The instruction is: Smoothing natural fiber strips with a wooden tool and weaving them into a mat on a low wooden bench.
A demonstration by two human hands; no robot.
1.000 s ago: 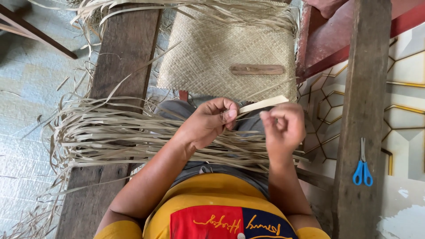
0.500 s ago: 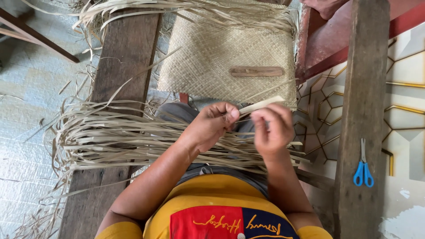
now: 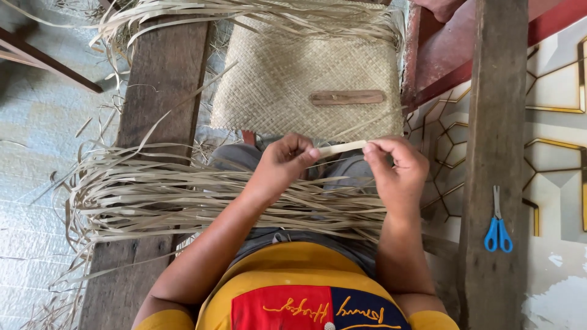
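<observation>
My left hand point(image 3: 286, 160) and my right hand point(image 3: 398, 173) pinch the two ends of one pale flat palm-leaf strip point(image 3: 342, 147), held level between them above my lap. Under my forearms a thick bundle of long dried strips point(image 3: 177, 198) lies across my lap and a wooden plank point(image 3: 160, 85), spreading out to the left. Just beyond my hands lies a woven mat panel point(image 3: 306, 61) with loose strip ends along its far edge. A small flat wooden stick point(image 3: 347, 98) rests on the mat.
Blue-handled scissors point(image 3: 498, 225) lie on a wooden plank point(image 3: 498, 122) at the right. A red wooden frame point(image 3: 440, 55) stands at the upper right over patterned floor tiles. Pale tiled floor shows at the left, with a dark bar point(image 3: 43, 61) at the upper left.
My right hand has slid to the right along the strip, so more of the strip shows stretched between my two hands. My left hand has stayed in about the same place.
</observation>
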